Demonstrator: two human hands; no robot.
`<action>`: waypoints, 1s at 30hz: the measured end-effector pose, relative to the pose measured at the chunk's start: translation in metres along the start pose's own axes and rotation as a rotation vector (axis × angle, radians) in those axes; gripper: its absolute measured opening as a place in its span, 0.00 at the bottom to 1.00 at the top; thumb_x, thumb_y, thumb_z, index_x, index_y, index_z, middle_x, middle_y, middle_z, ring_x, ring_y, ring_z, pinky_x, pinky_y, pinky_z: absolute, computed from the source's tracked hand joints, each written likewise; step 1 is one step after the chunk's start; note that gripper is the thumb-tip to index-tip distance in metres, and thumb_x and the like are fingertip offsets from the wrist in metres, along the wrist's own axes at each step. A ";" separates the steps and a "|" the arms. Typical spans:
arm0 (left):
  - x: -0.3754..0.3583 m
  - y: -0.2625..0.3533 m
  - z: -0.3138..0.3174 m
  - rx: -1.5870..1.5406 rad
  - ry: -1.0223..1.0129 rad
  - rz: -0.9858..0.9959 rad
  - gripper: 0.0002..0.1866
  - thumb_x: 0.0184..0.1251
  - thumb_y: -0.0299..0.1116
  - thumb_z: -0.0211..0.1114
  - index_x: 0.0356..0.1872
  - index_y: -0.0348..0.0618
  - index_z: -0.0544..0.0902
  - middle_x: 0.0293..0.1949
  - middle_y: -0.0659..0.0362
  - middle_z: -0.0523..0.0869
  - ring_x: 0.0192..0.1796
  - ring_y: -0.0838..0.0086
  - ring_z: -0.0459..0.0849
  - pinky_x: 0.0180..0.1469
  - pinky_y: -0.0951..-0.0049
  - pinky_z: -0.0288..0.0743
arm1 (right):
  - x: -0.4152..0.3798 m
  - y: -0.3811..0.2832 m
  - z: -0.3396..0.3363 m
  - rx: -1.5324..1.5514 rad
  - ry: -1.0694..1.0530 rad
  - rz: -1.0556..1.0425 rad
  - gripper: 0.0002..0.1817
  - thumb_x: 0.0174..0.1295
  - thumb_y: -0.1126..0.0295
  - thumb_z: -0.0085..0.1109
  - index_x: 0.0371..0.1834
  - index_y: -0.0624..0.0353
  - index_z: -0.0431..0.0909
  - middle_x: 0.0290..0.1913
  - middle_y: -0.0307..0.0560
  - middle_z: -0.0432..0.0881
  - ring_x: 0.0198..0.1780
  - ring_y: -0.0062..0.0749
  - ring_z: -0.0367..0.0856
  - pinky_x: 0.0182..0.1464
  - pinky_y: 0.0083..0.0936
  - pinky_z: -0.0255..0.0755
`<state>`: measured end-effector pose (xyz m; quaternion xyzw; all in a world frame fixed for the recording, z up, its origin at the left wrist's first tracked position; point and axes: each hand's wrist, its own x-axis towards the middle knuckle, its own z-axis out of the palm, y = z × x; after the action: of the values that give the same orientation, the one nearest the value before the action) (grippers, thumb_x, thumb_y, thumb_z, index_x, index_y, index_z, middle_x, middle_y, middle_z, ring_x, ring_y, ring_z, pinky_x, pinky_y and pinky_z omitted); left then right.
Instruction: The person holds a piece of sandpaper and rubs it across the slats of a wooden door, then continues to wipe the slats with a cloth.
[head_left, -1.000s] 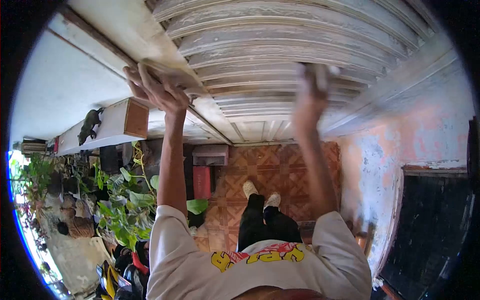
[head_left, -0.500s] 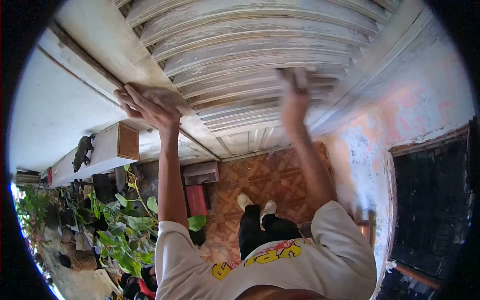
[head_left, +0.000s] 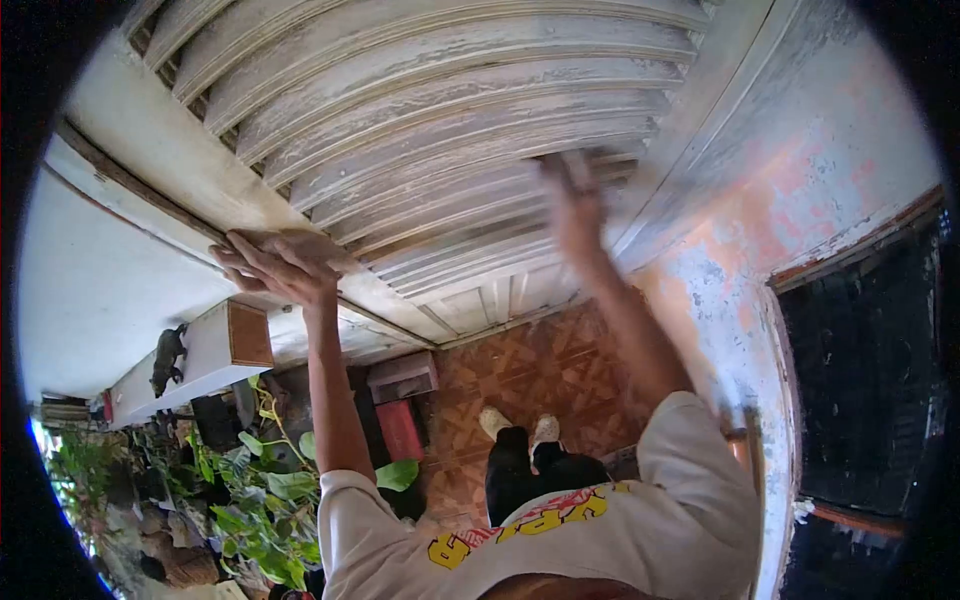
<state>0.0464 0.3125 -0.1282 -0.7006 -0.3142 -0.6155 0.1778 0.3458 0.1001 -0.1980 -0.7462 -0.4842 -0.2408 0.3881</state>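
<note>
The only camera sits on my head and looks forward and steeply down along my own body, through a fisheye lens that rounds the picture and blacks out the corners. It is close to the slatted door (head_left: 450,130), which fills the top of the view and bends with the lens. My raised arms run up from my shirt (head_left: 540,540) at the bottom edge. Far below, past my legs, the tiled floor (head_left: 520,370) shows small. The wall (head_left: 800,200) runs along the right, plants (head_left: 260,490) crowd the lower left. No second view shares any of this.
</note>
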 end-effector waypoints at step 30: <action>0.082 -0.035 -0.006 0.052 0.121 0.264 0.28 0.76 0.29 0.45 0.74 0.29 0.58 0.75 0.35 0.56 0.77 0.40 0.53 0.76 0.46 0.45 | 0.005 -0.006 -0.025 -0.007 0.311 0.061 0.24 0.64 0.83 0.53 0.65 0.57 0.75 0.65 0.58 0.75 0.65 0.45 0.75 0.60 0.35 0.77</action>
<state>0.0220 0.3528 -0.0521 -0.6926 -0.2239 -0.6197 0.2937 0.3427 0.0836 -0.1772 -0.7157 -0.3943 -0.3435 0.4630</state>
